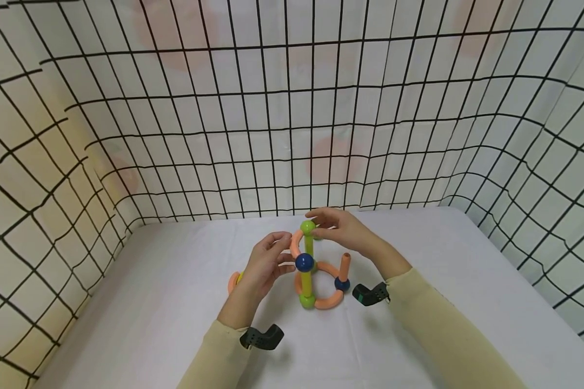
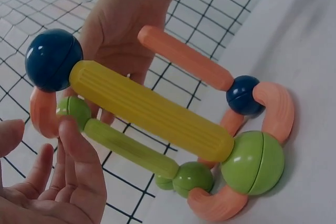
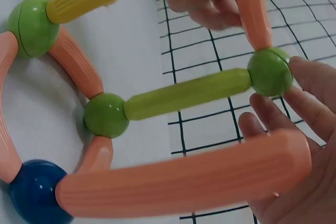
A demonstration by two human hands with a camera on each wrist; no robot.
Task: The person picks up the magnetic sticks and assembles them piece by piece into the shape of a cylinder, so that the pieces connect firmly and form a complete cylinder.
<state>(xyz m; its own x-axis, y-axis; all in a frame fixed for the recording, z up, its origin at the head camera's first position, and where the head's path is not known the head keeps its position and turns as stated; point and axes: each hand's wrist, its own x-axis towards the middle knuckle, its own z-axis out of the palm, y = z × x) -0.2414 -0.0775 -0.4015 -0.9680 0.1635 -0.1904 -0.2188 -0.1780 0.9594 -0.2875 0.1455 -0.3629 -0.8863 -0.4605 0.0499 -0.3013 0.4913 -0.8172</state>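
A ball-and-stick toy frame stands on the table. Its base is a ring of orange curved sticks with green balls and a blue ball. A yellow stick rises to a blue ball, and a green stick to a green ball. Between these upper balls runs an orange curved stick. My right hand pinches the upper green ball with its fingertips. Beside the upper curve is my left hand, fingers loosely bent; contact is unclear.
A straight orange stick stands up from the ring's right-hand blue ball. Orange and yellow pieces lie partly hidden behind the left wrist. White cloth with a black grid surrounds the back and sides of the white table.
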